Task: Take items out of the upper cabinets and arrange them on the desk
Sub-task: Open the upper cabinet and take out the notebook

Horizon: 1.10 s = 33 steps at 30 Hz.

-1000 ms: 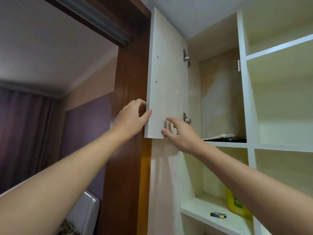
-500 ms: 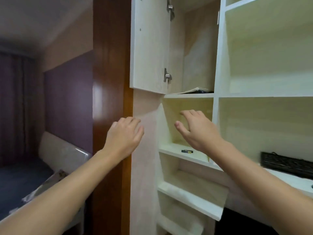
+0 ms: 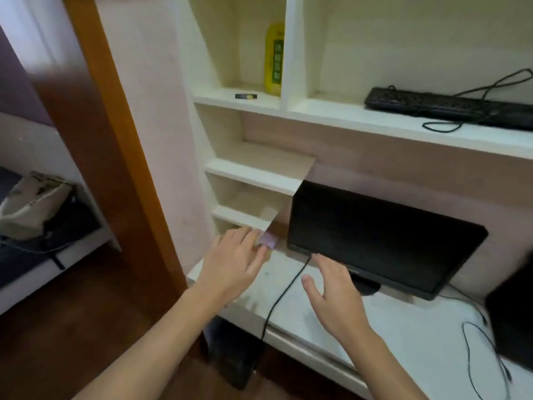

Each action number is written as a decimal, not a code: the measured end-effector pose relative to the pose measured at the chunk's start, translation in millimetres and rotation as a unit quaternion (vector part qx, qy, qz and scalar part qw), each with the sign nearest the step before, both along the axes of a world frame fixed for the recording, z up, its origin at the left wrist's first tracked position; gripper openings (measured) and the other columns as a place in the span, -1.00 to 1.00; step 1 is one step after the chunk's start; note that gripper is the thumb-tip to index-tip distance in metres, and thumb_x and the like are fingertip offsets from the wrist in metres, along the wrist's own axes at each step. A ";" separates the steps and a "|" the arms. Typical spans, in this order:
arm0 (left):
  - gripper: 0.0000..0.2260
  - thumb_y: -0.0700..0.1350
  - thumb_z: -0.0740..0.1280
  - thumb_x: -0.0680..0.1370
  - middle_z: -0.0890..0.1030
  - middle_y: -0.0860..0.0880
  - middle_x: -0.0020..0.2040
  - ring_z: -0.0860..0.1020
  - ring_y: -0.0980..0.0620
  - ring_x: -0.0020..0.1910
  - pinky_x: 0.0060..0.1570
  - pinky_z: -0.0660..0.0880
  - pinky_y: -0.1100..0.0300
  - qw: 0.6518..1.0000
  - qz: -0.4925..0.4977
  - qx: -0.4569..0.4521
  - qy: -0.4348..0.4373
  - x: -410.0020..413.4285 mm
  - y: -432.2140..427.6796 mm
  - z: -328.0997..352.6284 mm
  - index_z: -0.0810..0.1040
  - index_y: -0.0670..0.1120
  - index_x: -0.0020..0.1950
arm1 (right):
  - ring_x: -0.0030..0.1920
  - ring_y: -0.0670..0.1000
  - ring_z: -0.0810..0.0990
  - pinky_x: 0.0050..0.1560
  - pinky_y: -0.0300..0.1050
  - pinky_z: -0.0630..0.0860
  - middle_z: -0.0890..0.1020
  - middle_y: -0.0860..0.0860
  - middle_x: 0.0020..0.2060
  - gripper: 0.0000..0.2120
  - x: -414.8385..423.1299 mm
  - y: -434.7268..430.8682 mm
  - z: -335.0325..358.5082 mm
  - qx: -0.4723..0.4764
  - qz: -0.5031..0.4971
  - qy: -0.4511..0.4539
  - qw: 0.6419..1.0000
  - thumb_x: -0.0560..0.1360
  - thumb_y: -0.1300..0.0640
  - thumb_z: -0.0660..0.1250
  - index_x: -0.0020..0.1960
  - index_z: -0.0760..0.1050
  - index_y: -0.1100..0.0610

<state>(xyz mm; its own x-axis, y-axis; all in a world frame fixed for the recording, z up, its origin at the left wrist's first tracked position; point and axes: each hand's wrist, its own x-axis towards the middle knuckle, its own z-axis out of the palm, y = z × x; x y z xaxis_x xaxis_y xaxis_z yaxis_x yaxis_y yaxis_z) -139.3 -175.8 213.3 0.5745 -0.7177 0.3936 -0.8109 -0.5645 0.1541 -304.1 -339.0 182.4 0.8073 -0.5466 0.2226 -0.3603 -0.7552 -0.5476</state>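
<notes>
Head view looks down at a white surface (image 3: 403,321) with a dark monitor (image 3: 380,241) tilted at its back and a black cable (image 3: 281,295) trailing over its front edge. Both hands hover low over the near left part of it, palms down, fingers spread and slack; neither grip holds anything. The left hand (image 3: 233,264) reaches toward the corner by the lowest shelf, its fingertips close to a small purplish object (image 3: 269,242) that is too blurred to name. The right hand (image 3: 334,295) floats just in front of the monitor's lower edge, thumb out to the side.

Nothing from the upper cabinets lies on the surface yet, and those cabinets are out of view above the top of the picture. So the task's things lie up and away from both hands, which point down and forward. I judge the reach must turn upward again; both forearms come in level from below, and neither hand looks clearly better placed.
</notes>
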 end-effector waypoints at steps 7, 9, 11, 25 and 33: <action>-0.58 0.11 0.10 0.63 0.66 -0.02 0.18 0.61 -0.04 0.14 0.08 0.53 0.03 0.999 -0.020 0.043 0.026 -73.2 25.7 -88.2 0.62 -0.08 0.25 | 0.47 -0.05 0.34 0.46 -0.04 0.35 0.44 -0.13 0.46 -0.40 -72.5 15.3 -79.9 -0.007 -0.022 0.103 0.994 0.58 -0.31 -0.03 0.48 0.39 -0.07; -0.55 0.14 0.08 0.63 0.65 -0.03 0.20 0.61 -0.04 0.16 0.09 0.52 0.03 0.997 -0.018 0.066 0.043 -81.1 34.5 -103.8 0.62 -0.08 0.26 | 0.45 -0.04 0.36 0.44 -0.05 0.37 0.46 -0.09 0.44 -0.49 -80.6 22.9 -92.9 -0.011 -0.014 0.107 0.994 0.62 -0.22 0.09 0.47 0.41 -0.03; -0.55 0.15 0.09 0.64 0.65 -0.02 0.19 0.60 -0.03 0.15 0.10 0.50 0.05 0.995 -0.016 0.086 0.049 -82.8 42.5 -116.1 0.62 -0.07 0.25 | 0.43 -0.02 0.37 0.42 -0.04 0.38 0.48 -0.07 0.42 -0.52 -81.2 30.3 -101.6 -0.011 -0.001 0.109 0.994 0.62 -0.17 0.13 0.47 0.41 0.00; -0.61 0.16 0.13 0.60 0.67 0.05 0.14 0.63 0.05 0.11 0.11 0.54 0.11 0.991 0.036 0.093 0.095 12.7 123.9 -150.6 0.64 0.01 0.19 | 0.43 0.00 0.36 0.41 -0.06 0.38 0.46 -0.06 0.44 -0.53 75.5 81.2 -103.5 -0.032 0.025 0.138 0.990 0.64 -0.15 0.15 0.49 0.36 0.01; -0.57 0.13 0.10 0.61 0.65 -0.02 0.16 0.61 -0.02 0.11 0.08 0.54 0.05 0.986 -0.015 0.129 0.103 111.2 157.0 -164.7 0.62 -0.06 0.23 | 0.41 0.03 0.39 0.41 -0.01 0.40 0.50 -0.02 0.40 -0.54 152.9 106.8 -114.8 -0.006 -0.032 0.133 0.991 0.64 -0.13 0.19 0.46 0.41 0.05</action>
<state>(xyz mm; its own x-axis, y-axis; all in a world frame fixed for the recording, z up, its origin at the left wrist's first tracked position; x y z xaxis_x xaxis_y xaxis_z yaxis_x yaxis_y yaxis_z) -28.1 -18.7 48.6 0.6005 -0.7963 0.0725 -0.7941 -0.5833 0.1705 -151.3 -232.2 67.6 0.8016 -0.5976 0.0145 -0.5381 -0.7318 -0.4182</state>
